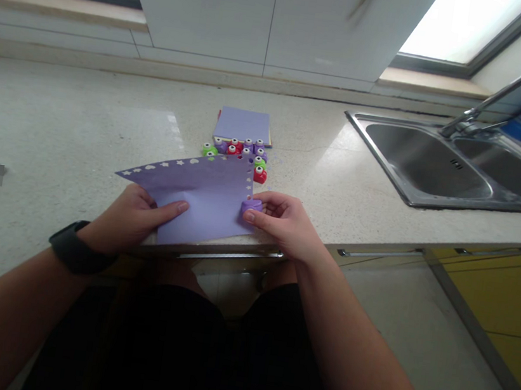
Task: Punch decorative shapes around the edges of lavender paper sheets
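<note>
A sheet of purple paper is tilted up over the front edge of the counter. Small shapes such as stars and hearts are cut out along its far and right edges. My left hand grips the sheet at its left side, thumb on top. Between the thumb and fingers of my right hand is a purple craft punch, set on the sheet's right edge. Just beyond the paper stand several red, green and purple craft punches, partly hidden by it.
Behind the punches lies a stack of coloured paper, purple on top. A steel double sink with a faucet is set into the counter at right. Drawer fronts with metal handles run below the counter edge.
</note>
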`<state>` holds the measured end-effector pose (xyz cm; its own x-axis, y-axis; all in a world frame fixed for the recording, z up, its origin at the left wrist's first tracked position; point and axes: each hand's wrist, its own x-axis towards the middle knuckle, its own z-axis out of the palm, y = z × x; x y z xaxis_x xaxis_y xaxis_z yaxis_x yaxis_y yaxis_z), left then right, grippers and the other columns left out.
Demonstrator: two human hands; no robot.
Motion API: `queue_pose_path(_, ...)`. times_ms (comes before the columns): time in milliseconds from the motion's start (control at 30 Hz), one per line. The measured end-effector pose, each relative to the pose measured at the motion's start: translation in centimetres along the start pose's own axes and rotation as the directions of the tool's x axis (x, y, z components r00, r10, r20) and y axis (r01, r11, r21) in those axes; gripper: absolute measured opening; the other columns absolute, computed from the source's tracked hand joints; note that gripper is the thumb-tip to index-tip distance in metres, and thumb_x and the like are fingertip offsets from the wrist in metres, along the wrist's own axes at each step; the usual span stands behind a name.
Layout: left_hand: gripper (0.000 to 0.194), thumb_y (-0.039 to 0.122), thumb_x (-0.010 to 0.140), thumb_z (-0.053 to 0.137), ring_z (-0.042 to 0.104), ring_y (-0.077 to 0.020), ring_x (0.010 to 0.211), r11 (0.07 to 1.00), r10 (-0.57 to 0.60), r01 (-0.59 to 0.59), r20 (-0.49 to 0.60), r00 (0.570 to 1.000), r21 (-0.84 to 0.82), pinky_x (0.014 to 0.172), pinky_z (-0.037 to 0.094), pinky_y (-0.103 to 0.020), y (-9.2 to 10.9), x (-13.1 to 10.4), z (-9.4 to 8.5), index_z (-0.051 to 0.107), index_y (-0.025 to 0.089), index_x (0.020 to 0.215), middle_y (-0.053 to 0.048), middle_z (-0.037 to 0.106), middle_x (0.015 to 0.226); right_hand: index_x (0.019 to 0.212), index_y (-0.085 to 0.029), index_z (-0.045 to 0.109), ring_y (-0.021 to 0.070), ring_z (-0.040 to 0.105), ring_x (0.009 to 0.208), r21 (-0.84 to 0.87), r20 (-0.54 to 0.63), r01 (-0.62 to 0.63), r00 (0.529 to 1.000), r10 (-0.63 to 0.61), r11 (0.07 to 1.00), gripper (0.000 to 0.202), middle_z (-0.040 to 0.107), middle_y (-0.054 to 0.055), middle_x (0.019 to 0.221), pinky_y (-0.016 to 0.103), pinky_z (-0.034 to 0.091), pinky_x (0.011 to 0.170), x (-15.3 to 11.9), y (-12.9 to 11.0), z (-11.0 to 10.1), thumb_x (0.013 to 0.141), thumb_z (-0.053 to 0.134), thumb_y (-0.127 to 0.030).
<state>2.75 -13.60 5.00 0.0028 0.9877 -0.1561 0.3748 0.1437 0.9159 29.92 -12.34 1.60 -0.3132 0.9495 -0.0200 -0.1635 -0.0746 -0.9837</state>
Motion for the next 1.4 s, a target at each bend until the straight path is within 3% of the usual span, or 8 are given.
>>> queue_pose_path(100,0.022,0.043,0.068,0.088,0.075,-0.0315,0.073,0.999,0.048,-0.049,0.045,0.998,0.018,0.062,0.065,-0.035,-0.3,0.1,-0.1,0.078,0.024,0.071,-0.004,0.074,0.061,0.091,-0.02,0.08,0.0147,0.066,0.073,-0.014,-0.015,-0.02,1.0,0.02,1.0,0.035,0.075,0.002,0.082,0.029,0.054,0.068,0.0,-0.1,0.0,0.067,0.097,-0.039)
queue_pose_path(300,0.045,0.046,0.07,0.091,0.075,-0.0358,0.109,0.98,0.143,-0.134,0.052,0.988,-0.148,0.098,0.062,-0.043,-1.4,0.4,-0.1,0.081,0.028,0.11,-0.007,0.083,0.104,0.085,-0.019,0.077,0.0119,0.062,0.064,0.011,-0.022,-0.045,0.999,0.046,0.999,0.037,0.072,-0.001,0.074,0.026,0.05,0.06,-0.1,-0.1,0.1,0.061,0.1,-0.036)
queue_pose_path(533,0.051,0.052,0.065,0.092,0.076,-0.0397,0.104,0.985,0.13,-0.123,0.051,0.99,-0.123,0.093,0.064,-0.048,-1.8,0.6,-0.1,0.083,0.026,0.107,-0.01,0.083,0.1,0.084,-0.018,0.075,0.0102,0.061,0.061,0.018,-0.06,-0.051,0.997,0.052,0.999,0.042,0.071,-0.001,0.072,0.023,0.048,0.055,-0.2,0.1,0.1,0.058,0.101,-0.036)
queue_pose_path(700,0.04,0.05,0.07,0.089,0.076,-0.0375,0.099,0.981,0.173,-0.166,0.061,0.983,-0.103,0.091,0.063,-0.045,-2.1,0.7,-0.1,0.084,0.026,0.101,-0.01,0.083,0.101,0.083,-0.018,0.072,0.01,0.06,0.058,0.021,-0.045,-0.012,0.999,0.013,1.0,0.041,0.069,-0.002,0.068,0.024,0.048,0.054,-0.5,0.4,0.2,0.058,0.1,-0.035)
queue_pose_path(900,0.031,0.052,0.069,0.089,0.073,-0.0309,0.068,0.991,0.121,-0.124,0.049,0.991,0.049,0.06,0.062,-0.036,-2.4,0.6,-0.5,0.08,0.022,0.073,-0.006,0.075,0.067,0.086,-0.02,0.071,0.0106,0.052,0.055,-0.079,-0.017,0.169,0.985,-0.171,0.982,0.035,0.063,-0.003,0.064,0.024,0.04,0.049,-1.4,1.3,0.1,0.065,0.096,-0.034)
queue_pose_path(1100,0.035,0.053,0.067,0.09,0.075,-0.0335,0.083,0.985,0.17,-0.17,0.009,0.985,0.021,0.078,0.065,-0.04,-3.1,0.7,-0.4,0.084,0.023,0.082,-0.007,0.082,0.087,0.084,-0.02,0.07,0.0123,0.053,0.06,-0.246,0.035,0.294,0.955,-0.294,0.924,0.033,0.063,-0.001,0.07,0.026,0.04,0.051,-1.5,1.9,-0.2,0.066,0.094,-0.034)
queue_pose_path(1233,0.031,0.05,0.07,0.09,0.075,-0.0328,0.09,0.956,0.288,-0.287,-0.015,0.957,0.068,0.088,0.063,-0.039,-3.2,1.1,-0.6,0.085,0.026,0.09,-0.006,0.083,0.097,0.085,-0.019,0.07,0.0121,0.052,0.06,-0.307,0.042,0.322,0.945,-0.326,0.895,0.032,0.064,-0.001,0.071,0.026,0.039,0.053,-1.5,2.1,-0.3,0.068,0.093,-0.034)
queue_pose_path(1400,0.024,0.048,0.081,0.082,0.075,-0.0315,0.091,0.93,0.351,-0.362,0.153,0.924,0.054,0.086,0.061,-0.036,-2.4,1.2,-0.9,0.086,0.027,0.092,-0.006,0.083,0.101,0.084,-0.02,0.07,0.0115,0.049,0.058,-0.337,0.042,0.332,0.94,-0.338,0.881,0.031,0.061,-0.002,0.068,0.026,0.037,0.052,-1.6,2.0,-0.3,0.068,0.092,-0.034)
